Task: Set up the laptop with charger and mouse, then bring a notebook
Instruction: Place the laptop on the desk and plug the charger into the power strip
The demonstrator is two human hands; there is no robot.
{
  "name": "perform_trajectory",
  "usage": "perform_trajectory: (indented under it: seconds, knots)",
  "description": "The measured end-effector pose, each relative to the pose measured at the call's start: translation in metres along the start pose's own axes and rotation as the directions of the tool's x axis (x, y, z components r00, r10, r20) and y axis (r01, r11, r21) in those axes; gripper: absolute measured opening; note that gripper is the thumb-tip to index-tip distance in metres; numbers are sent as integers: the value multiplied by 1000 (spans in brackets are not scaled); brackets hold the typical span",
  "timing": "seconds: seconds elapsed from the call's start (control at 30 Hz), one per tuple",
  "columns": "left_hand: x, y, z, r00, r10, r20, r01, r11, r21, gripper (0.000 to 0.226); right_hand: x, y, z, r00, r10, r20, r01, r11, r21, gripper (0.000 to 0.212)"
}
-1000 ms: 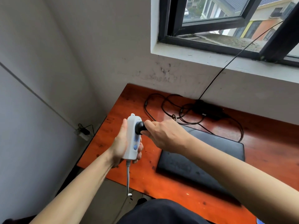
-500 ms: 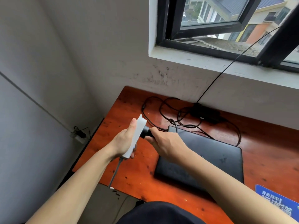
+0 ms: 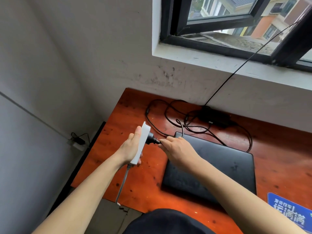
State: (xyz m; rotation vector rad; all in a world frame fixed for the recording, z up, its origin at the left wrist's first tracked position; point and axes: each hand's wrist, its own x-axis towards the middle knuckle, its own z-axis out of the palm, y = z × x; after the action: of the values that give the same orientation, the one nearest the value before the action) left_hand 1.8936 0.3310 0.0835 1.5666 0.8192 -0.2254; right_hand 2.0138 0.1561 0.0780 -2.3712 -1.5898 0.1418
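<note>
My left hand (image 3: 130, 146) grips a white power strip (image 3: 141, 142) held on edge above the left part of the red-brown table (image 3: 118, 157). A black charger plug (image 3: 151, 140) sits in the strip's socket. My right hand (image 3: 177, 149) pinches the cord just behind that plug. The charger's black brick (image 3: 214, 116) lies by the wall, its cable (image 3: 162, 115) looped on the tabletop. A closed black laptop (image 3: 219, 168) lies flat on the table under my right forearm. No mouse or notebook is in view.
The strip's grey cord (image 3: 122, 184) hangs over the table's front edge. A blue printed pad (image 3: 292, 210) lies at the bottom right. Another socket with a black plug (image 3: 78, 142) sits low on the left wall. A thin black wire (image 3: 253, 53) runs up to the window.
The strip has turned from face-up to edge-on and moved slightly away. My right hand slid back from the plug head onto its cord. The view shifted, bringing the blue pad into sight.
</note>
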Motion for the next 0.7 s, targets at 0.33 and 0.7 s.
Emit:
perform_trajectory:
  seconds: [0.33, 0.7]
  knots:
    - [52, -79, 3, 984, -81, -157, 123, 953, 278, 67, -7, 47, 49, 959, 258, 117, -242, 961, -132, 53]
    - [96, -97, -16, 907, 18, -420, 127, 940, 316, 31, -52, 56, 104, 741, 436, 511, -363, 900, -241, 91]
